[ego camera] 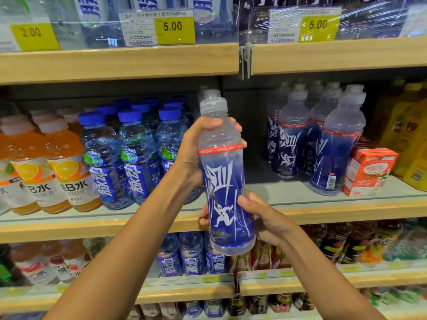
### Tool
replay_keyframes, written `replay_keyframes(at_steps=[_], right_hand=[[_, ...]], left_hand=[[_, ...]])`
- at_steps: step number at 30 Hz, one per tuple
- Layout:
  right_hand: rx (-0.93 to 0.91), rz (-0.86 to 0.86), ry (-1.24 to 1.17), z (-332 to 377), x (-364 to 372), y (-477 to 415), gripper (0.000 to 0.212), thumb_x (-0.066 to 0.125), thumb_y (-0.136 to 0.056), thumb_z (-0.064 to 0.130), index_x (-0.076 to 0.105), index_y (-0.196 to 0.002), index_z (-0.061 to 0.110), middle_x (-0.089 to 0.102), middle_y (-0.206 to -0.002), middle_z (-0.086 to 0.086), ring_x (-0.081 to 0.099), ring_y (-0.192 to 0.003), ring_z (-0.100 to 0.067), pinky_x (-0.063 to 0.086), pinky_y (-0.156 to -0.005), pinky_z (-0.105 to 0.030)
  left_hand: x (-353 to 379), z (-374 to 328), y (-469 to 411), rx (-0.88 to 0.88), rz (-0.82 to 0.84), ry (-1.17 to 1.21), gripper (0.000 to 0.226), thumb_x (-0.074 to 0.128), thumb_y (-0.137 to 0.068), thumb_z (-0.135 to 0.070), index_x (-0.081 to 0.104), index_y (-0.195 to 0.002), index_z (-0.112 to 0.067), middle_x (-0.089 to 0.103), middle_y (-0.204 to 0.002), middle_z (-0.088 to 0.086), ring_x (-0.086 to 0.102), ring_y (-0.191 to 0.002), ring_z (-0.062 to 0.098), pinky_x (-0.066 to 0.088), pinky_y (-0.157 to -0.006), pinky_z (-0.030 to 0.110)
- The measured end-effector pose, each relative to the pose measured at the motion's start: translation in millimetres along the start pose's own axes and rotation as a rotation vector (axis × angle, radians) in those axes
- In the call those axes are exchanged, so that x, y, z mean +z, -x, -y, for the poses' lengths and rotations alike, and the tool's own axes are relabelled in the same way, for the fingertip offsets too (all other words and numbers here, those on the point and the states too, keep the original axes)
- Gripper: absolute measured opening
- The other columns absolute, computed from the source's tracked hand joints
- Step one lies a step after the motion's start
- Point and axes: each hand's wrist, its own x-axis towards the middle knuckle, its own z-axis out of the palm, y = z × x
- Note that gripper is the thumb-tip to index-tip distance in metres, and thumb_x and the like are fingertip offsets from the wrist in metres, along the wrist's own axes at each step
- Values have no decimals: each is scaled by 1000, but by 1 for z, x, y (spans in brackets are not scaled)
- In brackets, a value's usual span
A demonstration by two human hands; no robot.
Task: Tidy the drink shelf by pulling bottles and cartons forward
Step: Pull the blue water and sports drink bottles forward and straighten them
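Held bottle: the blue sports-drink bottle is off the shelf, upright with a slight lean, in front of the middle shelf at picture centre.
Left grip: the left grip is wrapped round the clear shoulder just below the grey sports cap.
Right grip: the right grip is curled round the lower body, over the label; the base hangs free below it.
Weight: we judge it full and sealed, so fairly heavy for 1 hand and easy for 2.
Stiffness: we expect thin plastic that gives under a hard squeeze but does not break.
Surface: the label looks glossy and may slide in a loose hold.
Best hold: the shoulder or the mid-body, where fingers can close fully round.
Shelf gap: bare shelf lies at 12 o'clock, behind the bottle.
Matching row: the same blue bottles stand at 3 o'clock, with a red carton just beside them.
Other neighbours: blue-capped bottles stand at 9 o'clock.
Risk: we think a tall, narrow bottle set down tilted could topple its neighbours.
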Motion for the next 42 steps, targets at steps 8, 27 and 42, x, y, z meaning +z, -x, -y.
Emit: replay_keyframes(at_steps=[8,27,42], right_hand=[[-128,-162,162,-6,16,-18,57,81,-57,28,60,-105,6,69,-90,-14,66,-83,-29,55,-79,-41],[-392,-655,402,-3,-14,-59,37,79,-71,2,61,-98,19,72,-90,7,69,-77,-3,52,-67,-15],[-458,-787,717,-11,-17,-107,61,87,-65,24,46,-109,15,66,-97,0,66,-86,-8,56,-73,-22]], left_hand=[[-21,9,0,-64,145,8,56,86,-46,-36,64,-90,-9,65,-87,6,64,-72,21,53,-69,29],[-126,80,78,953,121,-2014,27,51,-88,-12,72,-90,4,70,-91,16,68,-79,29,53,-75,31],[-144,89,76,1009,238,-2055,23,52,-88,-16,55,-106,-3,71,-97,13,67,-87,26,55,-78,34]])
